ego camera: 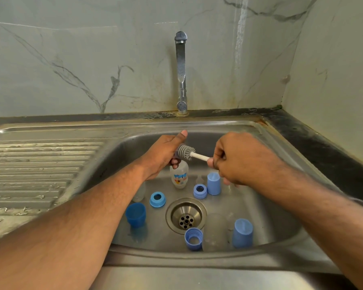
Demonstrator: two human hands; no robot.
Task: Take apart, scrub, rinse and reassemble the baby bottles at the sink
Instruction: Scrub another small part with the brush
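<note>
1. Soft, even light fills the scene, fairly bright, with no hard shadows.
2. A pale glare streak runs down the wall [240,28] at one o'clock.
3. Wide-angle bending curves the sink [260,130] rim toward the edges.
4. Centre sharp; forearms at six o'clock slightly soft.

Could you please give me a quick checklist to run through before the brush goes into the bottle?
1. Left hand grips the bottle near its neck: ok.
2. Right hand grips the brush by its white handle: ok.
3. Bristles at the bottle mouth: cannot tell, fingers hide it.
4. Tap running: not ok, no stream visible.
5. Sink drain unblocked: ok.
</note>
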